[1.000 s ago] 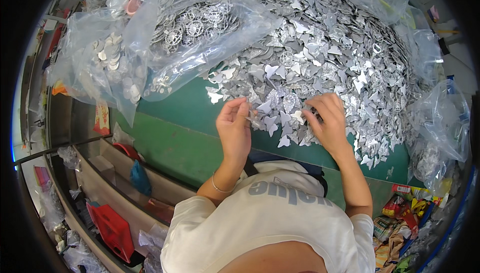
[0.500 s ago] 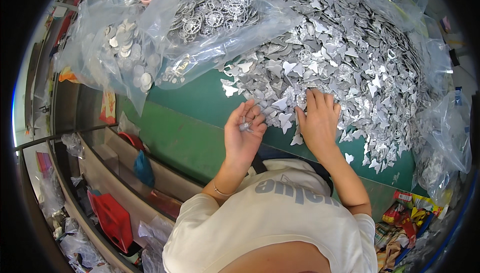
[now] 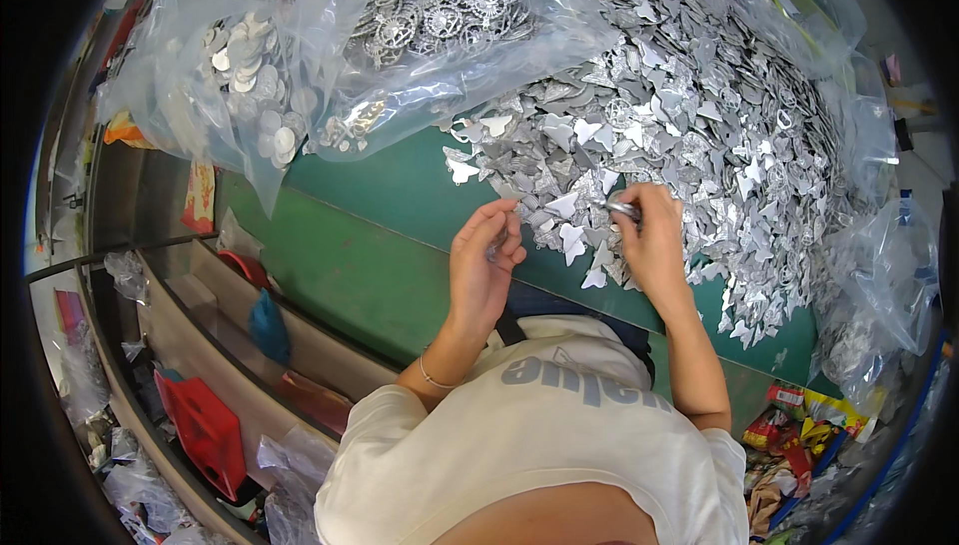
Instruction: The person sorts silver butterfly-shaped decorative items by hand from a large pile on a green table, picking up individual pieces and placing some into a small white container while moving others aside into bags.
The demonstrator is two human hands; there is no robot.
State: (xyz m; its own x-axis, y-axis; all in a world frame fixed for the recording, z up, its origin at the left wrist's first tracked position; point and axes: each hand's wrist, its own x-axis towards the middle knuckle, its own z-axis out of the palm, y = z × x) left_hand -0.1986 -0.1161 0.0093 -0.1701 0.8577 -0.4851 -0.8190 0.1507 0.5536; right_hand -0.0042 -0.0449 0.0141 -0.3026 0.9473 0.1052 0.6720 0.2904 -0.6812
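A large heap of flat silver metal pieces (image 3: 719, 155), many butterfly-shaped, spreads over the green table (image 3: 350, 275). At the heap's near edge, my right hand (image 3: 656, 245) pinches a few small metal pieces (image 3: 624, 208) between thumb and fingers. Their exact shape is hard to make out. My left hand (image 3: 481, 270) is held palm up just left of the heap, its fingers curled in. A small silvery metal piece (image 3: 495, 247) shows partly inside that palm; the fingers hide most of it.
Clear plastic bags lie at the back: one with round silver discs (image 3: 250, 70), another with openwork metal pieces (image 3: 445, 20). Another plastic bag (image 3: 869, 275) edges the heap at right. Open drawers (image 3: 235, 345) stand at left, with a red plastic container (image 3: 205, 430). Coloured wrappers (image 3: 799, 435) lie at lower right.
My right hand lay with fingers spread on the heap; it has now picked up metal pieces in a pinch. The fingers of my left hand have curled further over the piece in its palm.
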